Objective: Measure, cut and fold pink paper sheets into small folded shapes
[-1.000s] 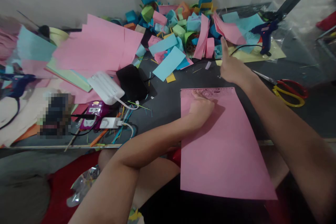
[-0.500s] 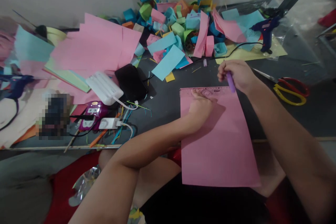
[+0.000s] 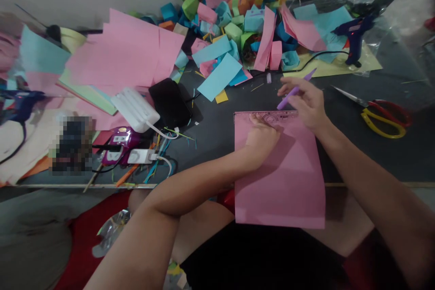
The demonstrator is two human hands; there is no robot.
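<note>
A transparent ruler (image 3: 288, 116) with dark printed shapes lies along the far edge of a pink paper sheet (image 3: 272, 190). My left hand (image 3: 263, 138) presses flat on both, its fingers stretched out. Above the ruler's right end, my right hand (image 3: 307, 104) grips a purple pen (image 3: 295, 92) between thumb and fingers. The pen is slanted, one end up to the right and the other down to the left. Part of the ruler is hidden under my left fingers. The sheet's near part hangs past the table edge over my lap.
Red-and-yellow-handled scissors (image 3: 384, 118) lie to the right. Behind them a blue glue gun (image 3: 356, 38) stands on yellow paper. Folded paper pieces (image 3: 234, 31) are heaped at the back. Pink sheets (image 3: 129, 54), a white power strip (image 3: 136, 108) and a black box (image 3: 170, 104) occupy the left.
My right hand, earlier stretched beyond the sheet with no pen visible, has drawn back holding the purple pen and tilted it around. The sheet's near right corner has shifted left. My left hand stays put.
</note>
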